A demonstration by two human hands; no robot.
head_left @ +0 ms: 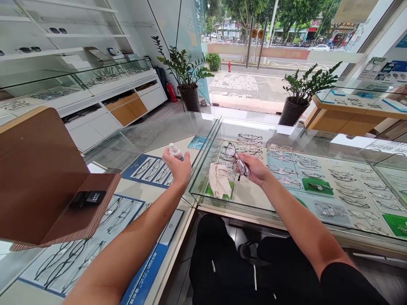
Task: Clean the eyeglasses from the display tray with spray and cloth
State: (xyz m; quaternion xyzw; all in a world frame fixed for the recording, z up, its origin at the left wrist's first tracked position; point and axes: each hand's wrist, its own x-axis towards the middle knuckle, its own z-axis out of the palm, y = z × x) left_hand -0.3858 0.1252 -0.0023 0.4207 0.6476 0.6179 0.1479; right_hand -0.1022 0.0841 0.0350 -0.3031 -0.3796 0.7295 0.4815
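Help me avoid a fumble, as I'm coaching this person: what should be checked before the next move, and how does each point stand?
1. Left hand has hold of the small white bottle: ok.
2. Right hand has hold of the eyeglasses: ok.
3. Bottle and eyeglasses kept apart: ok, a clear gap lies between them.
4. Pale cloth within reach: ok, it appears close to the right hand.
5. One of the hands free for the cloth: not ok, both are occupied.
6. Eyeglasses free of smudges: cannot tell, too small to judge.
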